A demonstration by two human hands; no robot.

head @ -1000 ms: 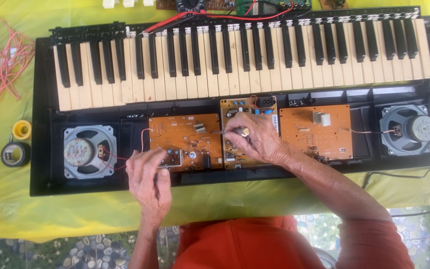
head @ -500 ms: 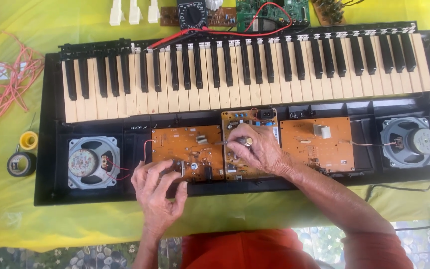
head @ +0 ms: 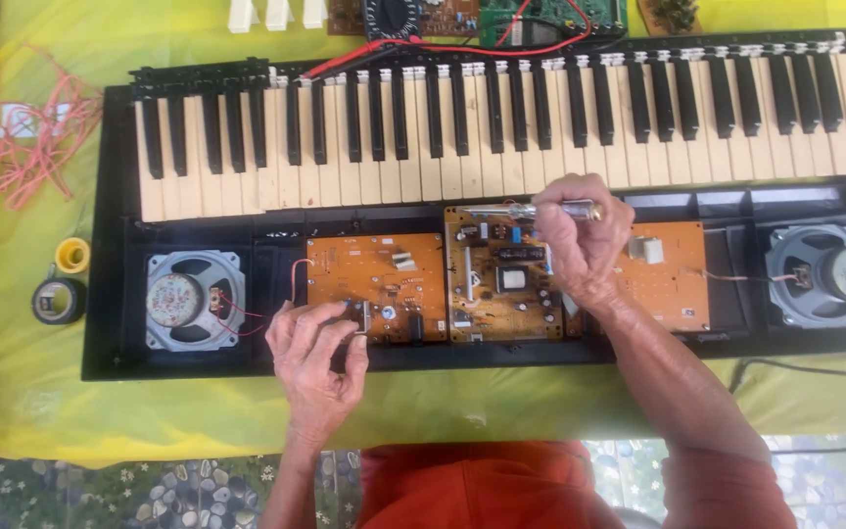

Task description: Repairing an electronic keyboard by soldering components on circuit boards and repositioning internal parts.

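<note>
Right hand (head: 580, 250) grip closed around a screwdriver (head: 531, 210) laid sideways over the middle circuit board (head: 501, 279), left hand (head: 317, 358) fingers pinching at the left board (head: 379, 284)'s lower edge: a slipping metal tip could scrape components.

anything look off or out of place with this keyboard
Yes: the keyboard lies open, with its orange circuit boards and both speakers bare. A tangle of pink wire sprawls loose on the yellow cloth at far left.
</note>
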